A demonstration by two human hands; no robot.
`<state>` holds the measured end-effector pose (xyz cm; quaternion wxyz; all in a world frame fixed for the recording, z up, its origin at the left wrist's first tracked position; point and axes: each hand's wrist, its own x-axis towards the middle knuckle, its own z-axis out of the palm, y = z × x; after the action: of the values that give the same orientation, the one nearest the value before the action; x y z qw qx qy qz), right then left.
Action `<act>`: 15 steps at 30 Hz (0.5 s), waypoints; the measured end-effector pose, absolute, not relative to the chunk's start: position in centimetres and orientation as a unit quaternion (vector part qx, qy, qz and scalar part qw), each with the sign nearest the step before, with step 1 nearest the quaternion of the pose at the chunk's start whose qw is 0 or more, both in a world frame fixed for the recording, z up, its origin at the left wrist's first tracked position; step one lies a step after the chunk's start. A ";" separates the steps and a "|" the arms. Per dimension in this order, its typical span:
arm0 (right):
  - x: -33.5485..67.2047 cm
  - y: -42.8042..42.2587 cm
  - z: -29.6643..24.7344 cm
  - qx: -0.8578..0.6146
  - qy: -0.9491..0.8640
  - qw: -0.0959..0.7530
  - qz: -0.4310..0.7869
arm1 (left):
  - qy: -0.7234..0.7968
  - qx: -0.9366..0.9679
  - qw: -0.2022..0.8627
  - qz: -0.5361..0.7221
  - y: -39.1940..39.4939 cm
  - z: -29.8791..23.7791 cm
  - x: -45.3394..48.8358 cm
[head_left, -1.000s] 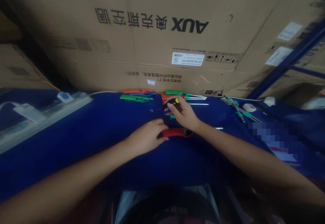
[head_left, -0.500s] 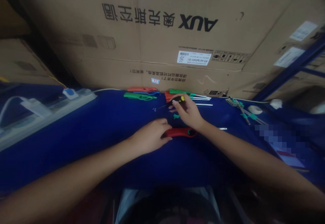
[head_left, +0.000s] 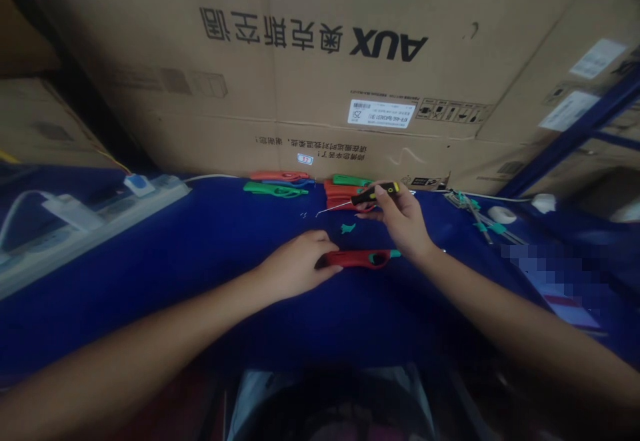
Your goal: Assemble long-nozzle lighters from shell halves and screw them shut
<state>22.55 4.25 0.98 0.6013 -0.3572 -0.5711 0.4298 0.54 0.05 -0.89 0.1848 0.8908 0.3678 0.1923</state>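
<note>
My left hand (head_left: 303, 264) is closed round the left end of a red long-nosed lighter (head_left: 355, 259), which lies level on the blue table. The lighter has a green trigger and a green tip at its nozzle end. My right hand (head_left: 404, 217) grips a screwdriver (head_left: 373, 194) by its black and yellow handle. Its thin shaft points left and slightly down, ending near small metal bits (head_left: 303, 215). Between my hands lies a small green plastic piece (head_left: 349, 228). Just behind the screwdriver sit several red lighters (head_left: 336, 194), partly covered by it and my right hand.
A green lighter body (head_left: 275, 189) and others lie at the back. A large cardboard box (head_left: 300, 94) walls off the far side. At left is a white power strip (head_left: 100, 224); at right are metal tubes with green parts (head_left: 473, 214) and a tape roll (head_left: 501, 216).
My right hand has moved right with the screwdriver, whose shaft now shows plainly. More of the red lighter's nozzle end has come into view. My left hand has stayed almost in place.
</note>
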 end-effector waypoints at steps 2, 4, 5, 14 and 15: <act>23.6 3.8 1.0 -0.353 -0.557 0.618 0.428 | 0.370 0.883 0.187 0.221 -0.1 -0.8 0.7; 24.6 3.5 1.0 -0.348 -0.530 0.639 0.435 | 0.384 0.858 0.226 0.257 -0.2 -0.6 1.1; 25.0 3.4 0.9 -0.346 -0.513 0.651 0.439 | 0.395 0.837 0.265 0.271 -0.3 -0.4 1.2; 26.5 3.2 0.1 -0.346 -0.387 0.663 0.540 | 0.428 0.467 0.670 0.387 -0.6 0.5 1.9; 26.4 3.1 0.0 -0.346 -0.385 0.657 0.548 | 0.424 0.424 0.699 0.390 -0.6 0.6 1.9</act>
<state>26.44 3.14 0.00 0.6570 -0.3464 -0.3850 0.5479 1.94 -0.64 0.56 0.6986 0.4245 0.4239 0.3900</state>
